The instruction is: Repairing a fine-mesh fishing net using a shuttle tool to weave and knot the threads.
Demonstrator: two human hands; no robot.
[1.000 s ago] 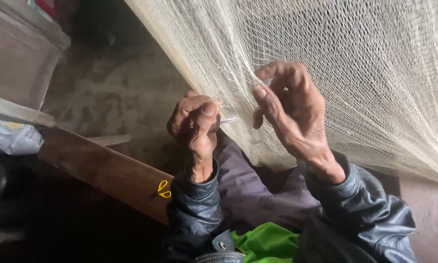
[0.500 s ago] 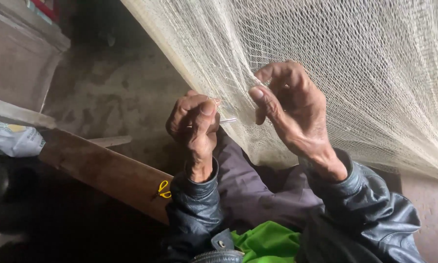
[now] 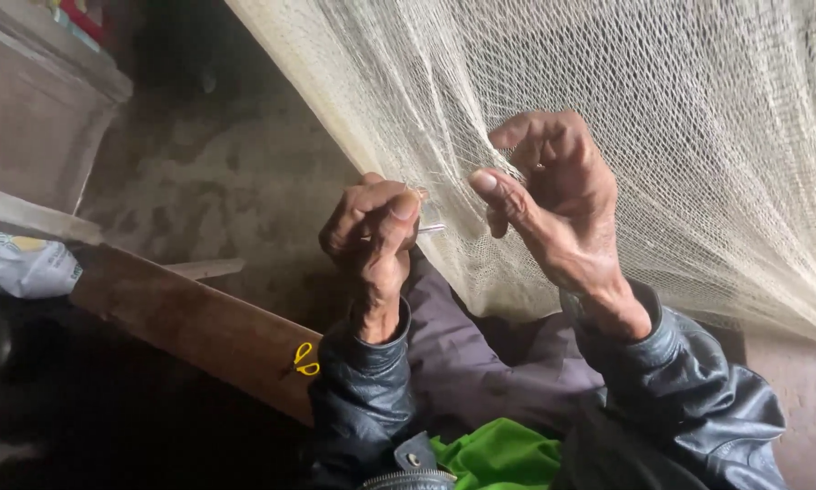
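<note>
Netting (image 3: pixel 626 118), cream fine mesh, hangs across the frame from 11 o'clock down to 3 o'clock, its bunched edge running diagonally past both hands.

Left hand (image 3: pixel 372 236) sits at centre, curled into a near fist, thumb pressed against the forefinger. It pinches a small pale tool (image 3: pixel 429 220), a flat sliver that pokes out toward 3 o'clock; can't tell exactly what kind of tool it is. The hand touches the net's edge at its 12 o'clock side.

Right hand (image 3: pixel 553 209) is just beside it at 3 o'clock, half open: thumb stretched out toward the left hand, fingers hooked and curled into the mesh. Looks like strands are caught over the fingers; can't tell how tight the hold is. The thumb tip and the tool tip are near each other, not clearly touching.

Both wrists come out of dark leather jacket sleeves (image 3: pixel 689 399) at 5 to 6 o'clock. Purple cloth (image 3: pixel 462 354) lies between the forearms, and green cloth (image 3: pixel 499 458) sits at 6 o'clock.

Wooden plank (image 3: pixel 190 318) runs from 9 toward 7 o'clock, with small yellow-handled snips (image 3: pixel 305 358) resting on it just beside the left sleeve. A crumpled plastic bag (image 3: pixel 22 263) lies at 9 o'clock and a concrete wall (image 3: pixel 217 181) stands behind at 10 o'clock.
</note>
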